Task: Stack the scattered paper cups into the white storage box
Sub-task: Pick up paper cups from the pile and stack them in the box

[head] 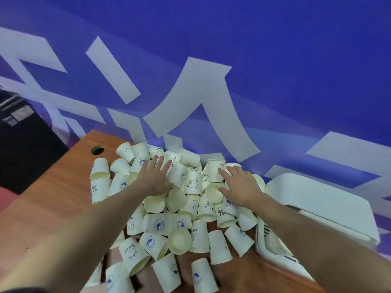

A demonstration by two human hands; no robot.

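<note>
While both arms are stretched forward over the table (53, 187), a heap of paper cups (179, 208) is seen spread across the brown wooden top, most of them lying on their sides, some with their mouths turned toward the camera. The left hand (155, 176) is laid flat on the far left part of the heap, its fingers straight and spread wide, with nothing gripped. The right hand (241, 185) is likewise held wide and flat, its fingers resting on cups at the far right of the heap, beside an upright cup (215, 170) printed with dark letters. The white storage box (273, 244) is placed at the right edge of the table, just beside the cups, and its lid (321, 199) is seen standing up behind it. A round hole (97, 150) is cut in the tabletop at the far left corner. A blue wall (254, 49) with large white shapes is seen behind the table.
</note>
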